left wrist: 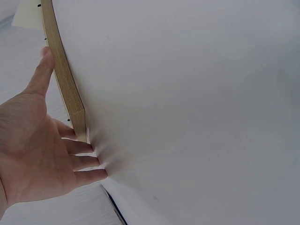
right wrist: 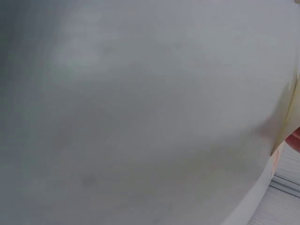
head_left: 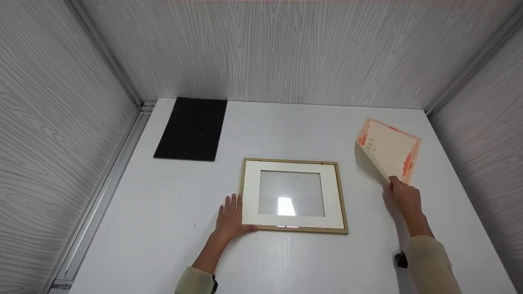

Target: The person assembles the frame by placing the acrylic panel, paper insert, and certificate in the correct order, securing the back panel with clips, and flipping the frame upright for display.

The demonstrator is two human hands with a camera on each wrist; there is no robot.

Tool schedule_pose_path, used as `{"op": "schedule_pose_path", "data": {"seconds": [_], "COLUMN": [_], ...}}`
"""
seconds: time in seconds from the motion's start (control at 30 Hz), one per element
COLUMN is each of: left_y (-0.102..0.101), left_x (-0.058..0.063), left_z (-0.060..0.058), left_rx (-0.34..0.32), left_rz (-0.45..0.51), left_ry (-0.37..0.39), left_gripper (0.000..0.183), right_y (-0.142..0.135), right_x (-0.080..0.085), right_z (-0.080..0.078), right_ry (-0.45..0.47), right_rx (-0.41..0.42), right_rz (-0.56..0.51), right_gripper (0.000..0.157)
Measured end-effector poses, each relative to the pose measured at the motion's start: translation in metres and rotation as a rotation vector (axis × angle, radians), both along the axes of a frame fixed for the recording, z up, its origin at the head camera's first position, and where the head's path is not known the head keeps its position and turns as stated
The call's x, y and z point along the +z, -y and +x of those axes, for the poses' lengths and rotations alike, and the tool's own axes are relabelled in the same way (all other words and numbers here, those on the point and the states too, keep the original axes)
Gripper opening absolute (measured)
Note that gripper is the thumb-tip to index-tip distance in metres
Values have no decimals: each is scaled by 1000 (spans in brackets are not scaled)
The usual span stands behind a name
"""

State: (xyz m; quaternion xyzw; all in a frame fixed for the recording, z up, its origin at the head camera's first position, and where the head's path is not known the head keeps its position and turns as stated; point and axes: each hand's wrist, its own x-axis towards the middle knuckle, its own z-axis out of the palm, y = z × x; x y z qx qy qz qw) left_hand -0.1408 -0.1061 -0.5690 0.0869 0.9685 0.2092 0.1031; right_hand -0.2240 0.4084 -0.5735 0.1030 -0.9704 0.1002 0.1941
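Note:
A gold-edged picture frame (head_left: pixel 294 230) with a white mat lies flat at the middle of the table; light reflects in its window. At its near left corner rests my left hand (head_left: pixel 230 220), fingers straight along the left side and thumb against the near edge. The left wrist view shows that hand (left wrist: pixel 37 145) beside the wooden frame edge (left wrist: pixel 65 79). To the right, my right hand (head_left: pixel 405 200) pinches the near corner of a cream certificate (head_left: pixel 390 149) with a pink-red border, held tilted with its left edge raised. Only fingertips (right wrist: pixel 294 143) and a strip of paper show in the right wrist view.
A black rectangular board (head_left: pixel 192 128) lies at the back left of the white table (head_left: pixel 286 265). Grey wood-patterned panels (head_left: pixel 278 49) stand behind and on both sides. A metal rail (head_left: pixel 102 204) runs along the left edge.

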Motion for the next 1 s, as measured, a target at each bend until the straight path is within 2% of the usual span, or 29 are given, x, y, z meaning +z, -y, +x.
{"op": "schedule_pose_path", "data": {"seconds": [0.17,0.3,0.4,0.6,0.8,1.0], "left_y": [0,-1,-2,-3,-3,-3], "left_x": [0,1,1,2,4,5], "left_z": [0,0,-1,-2,-1,0], "left_rx": [7,16,17,12,4,4], "left_rz": [8,17,15,22,14,23], "left_ry": [10,25,30,23,30,39], "left_gripper": [112,111,111,112,112,112], "right_y": [7,11,12,11,13,23], "right_x": [6,9,12,23,40,64], "right_z": [0,3,6,11,20,28], "right_ry": [-20,-53,-76,-201,-342,-489], "right_rx": [-217,-294,-305,-321,-274,-216], "right_rz": [-126,-173,-179,-238,-337,-244], "right_gripper": [15,17,19,21,19,20]}}
